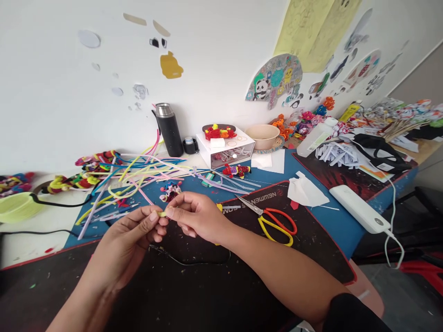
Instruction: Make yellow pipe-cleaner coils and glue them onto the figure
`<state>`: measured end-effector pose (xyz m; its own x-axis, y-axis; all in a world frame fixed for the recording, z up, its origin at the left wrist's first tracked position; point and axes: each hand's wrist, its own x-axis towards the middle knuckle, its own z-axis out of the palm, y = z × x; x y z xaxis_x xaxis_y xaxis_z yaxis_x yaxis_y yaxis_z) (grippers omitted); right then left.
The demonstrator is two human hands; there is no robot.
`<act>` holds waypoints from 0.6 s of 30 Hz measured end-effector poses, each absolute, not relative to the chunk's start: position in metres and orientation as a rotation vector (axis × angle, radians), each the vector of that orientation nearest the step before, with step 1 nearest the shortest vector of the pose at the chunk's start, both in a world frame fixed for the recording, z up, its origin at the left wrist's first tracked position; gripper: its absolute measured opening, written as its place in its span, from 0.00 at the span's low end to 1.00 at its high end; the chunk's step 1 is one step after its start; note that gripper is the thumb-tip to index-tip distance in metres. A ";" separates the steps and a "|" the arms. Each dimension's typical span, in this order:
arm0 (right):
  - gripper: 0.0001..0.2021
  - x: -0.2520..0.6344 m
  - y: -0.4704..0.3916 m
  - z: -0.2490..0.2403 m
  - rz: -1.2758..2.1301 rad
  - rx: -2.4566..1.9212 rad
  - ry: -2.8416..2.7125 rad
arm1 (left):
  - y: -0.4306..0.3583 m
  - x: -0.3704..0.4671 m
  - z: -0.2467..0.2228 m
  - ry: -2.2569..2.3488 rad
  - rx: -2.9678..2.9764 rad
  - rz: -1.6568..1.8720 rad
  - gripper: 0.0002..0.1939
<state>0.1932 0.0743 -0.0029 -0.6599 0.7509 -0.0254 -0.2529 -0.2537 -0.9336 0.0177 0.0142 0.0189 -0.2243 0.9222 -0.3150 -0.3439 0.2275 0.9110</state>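
Note:
A short yellow-green piece of pipe cleaner (162,214) is pinched between both hands above the black mat (194,295). My left hand (133,237) grips its left end between thumb and forefinger. At its other end, my right hand (194,216) pinches it the same way, the remaining fingers curled. Just behind the fingertips sits a small pipe-cleaner figure (170,190) in pink, blue and white. Scissors (277,223) with one red and one yellow handle lie right of my right hand. Something yellow (219,208) is partly hidden behind the right hand.
Loose coloured pipe cleaners (138,177) spread over the blue surface at the back left. A black thermos (169,131), a white box (224,150) and a beige bowl (263,136) stand along the wall. To the right lie crumpled paper (307,190) and a white corded device (360,210).

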 end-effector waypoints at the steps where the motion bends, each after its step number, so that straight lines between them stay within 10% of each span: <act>1: 0.19 0.193 0.075 -0.003 1.967 -0.616 -1.337 | 0.014 0.017 0.018 1.270 0.625 1.313 0.30; 18: 0.22 0.201 0.079 0.005 2.058 -0.589 -1.461 | 0.008 -0.001 0.021 1.218 0.801 1.131 0.24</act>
